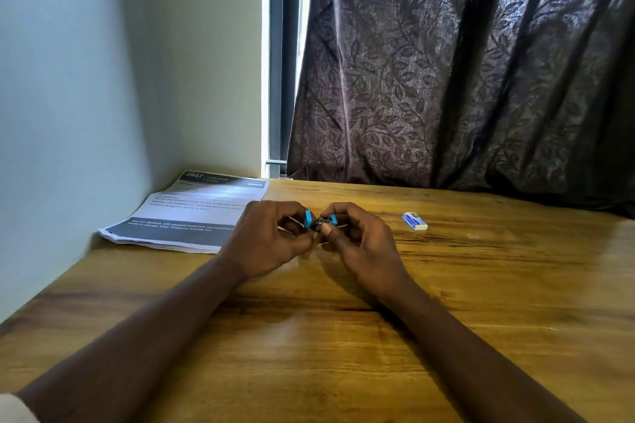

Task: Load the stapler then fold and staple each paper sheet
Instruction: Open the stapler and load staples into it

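A small blue stapler [321, 221] is held just above the wooden table [446, 302], spread open so two blue ends show with metal between them. My left hand [271, 240] grips its left part. My right hand [357, 240] pinches the right part, thumb near the metal middle. A stack of printed paper sheets [185, 213] lies at the back left beside the wall. A small white and blue staple box [414, 220] lies to the right of my hands.
A pale wall [68, 113] borders the table on the left. A dark leaf-patterned curtain [464, 62] hangs behind the table's far edge, with a bright window strip [275, 62] beside it.
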The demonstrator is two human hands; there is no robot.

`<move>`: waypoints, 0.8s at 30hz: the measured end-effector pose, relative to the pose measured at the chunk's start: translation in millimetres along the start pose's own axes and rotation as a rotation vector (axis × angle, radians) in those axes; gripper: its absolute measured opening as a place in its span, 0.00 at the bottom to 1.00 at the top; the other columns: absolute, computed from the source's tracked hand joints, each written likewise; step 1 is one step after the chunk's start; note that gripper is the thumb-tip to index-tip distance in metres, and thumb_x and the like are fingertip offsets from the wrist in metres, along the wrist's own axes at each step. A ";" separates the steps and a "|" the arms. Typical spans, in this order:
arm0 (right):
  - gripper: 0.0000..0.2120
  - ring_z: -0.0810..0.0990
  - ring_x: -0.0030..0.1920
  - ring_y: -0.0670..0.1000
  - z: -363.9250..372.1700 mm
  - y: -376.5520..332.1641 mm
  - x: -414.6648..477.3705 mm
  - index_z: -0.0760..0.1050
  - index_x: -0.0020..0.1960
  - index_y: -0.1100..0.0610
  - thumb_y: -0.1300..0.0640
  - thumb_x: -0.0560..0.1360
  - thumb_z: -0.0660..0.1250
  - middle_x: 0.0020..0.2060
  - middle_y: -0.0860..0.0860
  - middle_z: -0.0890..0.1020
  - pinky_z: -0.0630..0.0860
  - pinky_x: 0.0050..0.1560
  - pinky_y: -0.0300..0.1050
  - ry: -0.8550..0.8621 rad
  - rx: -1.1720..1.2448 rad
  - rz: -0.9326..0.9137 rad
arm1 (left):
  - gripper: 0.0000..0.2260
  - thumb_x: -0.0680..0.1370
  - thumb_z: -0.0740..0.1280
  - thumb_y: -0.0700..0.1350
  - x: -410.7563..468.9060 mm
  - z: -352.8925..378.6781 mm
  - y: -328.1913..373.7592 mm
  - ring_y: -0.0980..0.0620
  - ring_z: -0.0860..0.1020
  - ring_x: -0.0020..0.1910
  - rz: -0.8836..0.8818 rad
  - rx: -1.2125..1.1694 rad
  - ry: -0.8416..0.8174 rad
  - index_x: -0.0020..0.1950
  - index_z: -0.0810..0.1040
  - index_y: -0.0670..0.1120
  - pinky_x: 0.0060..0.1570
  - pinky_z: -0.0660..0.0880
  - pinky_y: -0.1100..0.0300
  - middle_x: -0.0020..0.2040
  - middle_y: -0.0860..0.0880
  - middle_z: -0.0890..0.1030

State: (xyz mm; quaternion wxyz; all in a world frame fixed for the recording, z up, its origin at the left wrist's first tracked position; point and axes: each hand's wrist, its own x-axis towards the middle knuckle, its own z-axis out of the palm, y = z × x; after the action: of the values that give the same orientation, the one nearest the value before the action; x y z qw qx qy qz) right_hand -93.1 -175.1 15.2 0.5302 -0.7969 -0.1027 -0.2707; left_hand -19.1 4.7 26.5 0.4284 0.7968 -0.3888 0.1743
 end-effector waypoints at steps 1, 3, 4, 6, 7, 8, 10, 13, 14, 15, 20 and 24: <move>0.09 0.85 0.52 0.53 0.3 0.5 0.5 0.80 0.57 0.50 0.57 0.77 0.70 0.48 0.49 0.86 0.83 0.53 0.61 -0.002 -0.001 -0.004 | 0.16 0.68 0.75 0.57 0.0 -0.4 1.4 0.58 0.85 0.40 -0.007 -0.002 0.003 0.49 0.86 0.49 0.43 0.84 0.52 0.41 0.54 0.87; 0.09 0.85 0.52 0.55 1.1 1.9 1.2 0.80 0.57 0.49 0.55 0.77 0.70 0.48 0.49 0.86 0.83 0.53 0.62 -0.010 -0.020 -0.015 | 0.15 0.65 0.73 0.58 -0.4 0.0 2.8 0.57 0.85 0.38 -0.030 0.004 0.013 0.46 0.85 0.51 0.42 0.83 0.49 0.39 0.53 0.87; 0.09 0.85 0.51 0.55 1.7 2.3 1.5 0.81 0.57 0.50 0.56 0.77 0.70 0.48 0.50 0.86 0.83 0.53 0.62 -0.017 -0.024 -0.018 | 0.15 0.64 0.73 0.58 -0.2 0.0 3.7 0.57 0.85 0.37 -0.044 0.023 0.021 0.45 0.84 0.51 0.42 0.83 0.49 0.38 0.53 0.86; 0.10 0.85 0.52 0.53 3.4 2.1 1.2 0.81 0.59 0.52 0.57 0.78 0.70 0.50 0.49 0.86 0.83 0.54 0.61 -0.029 -0.021 -0.018 | 0.13 0.63 0.73 0.58 -1.3 -0.1 7.4 0.58 0.84 0.35 -0.056 0.088 0.040 0.43 0.83 0.53 0.40 0.82 0.53 0.35 0.54 0.85; 0.11 0.86 0.52 0.52 3.8 1.5 1.1 0.81 0.60 0.53 0.58 0.78 0.70 0.51 0.49 0.86 0.83 0.54 0.60 -0.029 -0.028 -0.025 | 0.13 0.63 0.73 0.59 -1.8 -0.2 10.1 0.58 0.83 0.34 -0.051 0.118 0.050 0.42 0.82 0.53 0.39 0.81 0.54 0.33 0.55 0.84; 0.11 0.85 0.52 0.51 3.7 0.9 0.9 0.81 0.60 0.53 0.58 0.78 0.70 0.51 0.48 0.86 0.83 0.54 0.59 -0.028 -0.044 -0.039 | 0.14 0.63 0.73 0.60 -2.5 -0.2 12.6 0.58 0.82 0.33 -0.045 0.136 0.058 0.43 0.82 0.54 0.38 0.81 0.55 0.32 0.55 0.83; 0.10 0.85 0.51 0.49 3.4 0.1 0.8 0.81 0.59 0.52 0.60 0.78 0.70 0.50 0.46 0.86 0.83 0.53 0.57 -0.025 -0.051 -0.072 | 0.14 0.64 0.73 0.60 -3.7 -0.3 15.9 0.57 0.83 0.32 -0.048 0.119 0.063 0.43 0.82 0.54 0.38 0.82 0.54 0.33 0.54 0.84; 0.10 0.86 0.52 0.51 3.6 0.8 -0.3 0.81 0.58 0.52 0.62 0.78 0.70 0.50 0.49 0.86 0.83 0.55 0.59 -0.002 0.041 -0.040 | 0.13 0.64 0.73 0.58 -5.7 1.3 18.9 0.58 0.84 0.31 -0.073 0.026 0.075 0.42 0.83 0.53 0.37 0.82 0.53 0.32 0.55 0.84; 0.10 0.86 0.52 0.52 4.5 1.2 -0.4 0.81 0.58 0.53 0.62 0.78 0.70 0.50 0.50 0.86 0.83 0.55 0.60 0.007 0.074 -0.017 | 0.12 0.64 0.74 0.57 -5.8 2.2 19.6 0.58 0.84 0.31 -0.076 0.011 0.083 0.42 0.83 0.53 0.36 0.82 0.54 0.32 0.55 0.84; 0.10 0.86 0.52 0.53 5.1 0.8 -0.7 0.81 0.58 0.54 0.62 0.78 0.70 0.50 0.51 0.86 0.83 0.55 0.61 0.014 0.103 0.003 | 0.11 0.64 0.75 0.56 -5.8 2.5 20.3 0.58 0.83 0.30 -0.077 0.003 0.086 0.42 0.83 0.53 0.36 0.82 0.54 0.32 0.55 0.84; 0.10 0.87 0.52 0.58 8.6 -0.3 0.1 0.83 0.55 0.51 0.64 0.79 0.70 0.50 0.56 0.87 0.83 0.56 0.60 0.005 0.247 0.070 | 0.09 0.65 0.77 0.52 -3.7 2.8 19.4 0.59 0.82 0.28 -0.090 -0.001 0.086 0.42 0.85 0.52 0.33 0.77 0.62 0.31 0.56 0.83; 0.08 0.87 0.47 0.51 7.8 -6.3 -0.7 0.81 0.55 0.59 0.68 0.79 0.68 0.47 0.55 0.86 0.85 0.50 0.47 0.031 0.372 0.138 | 0.08 0.66 0.78 0.51 -2.8 3.8 19.4 0.60 0.82 0.28 -0.113 -0.032 0.135 0.41 0.85 0.51 0.34 0.76 0.63 0.30 0.57 0.82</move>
State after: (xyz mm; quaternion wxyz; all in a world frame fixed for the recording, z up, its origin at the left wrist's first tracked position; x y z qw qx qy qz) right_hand -94.0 -165.4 17.5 0.6870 -0.6862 -0.0878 -0.2224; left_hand -36.0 -3.5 33.2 0.4754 0.7971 -0.3160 0.1969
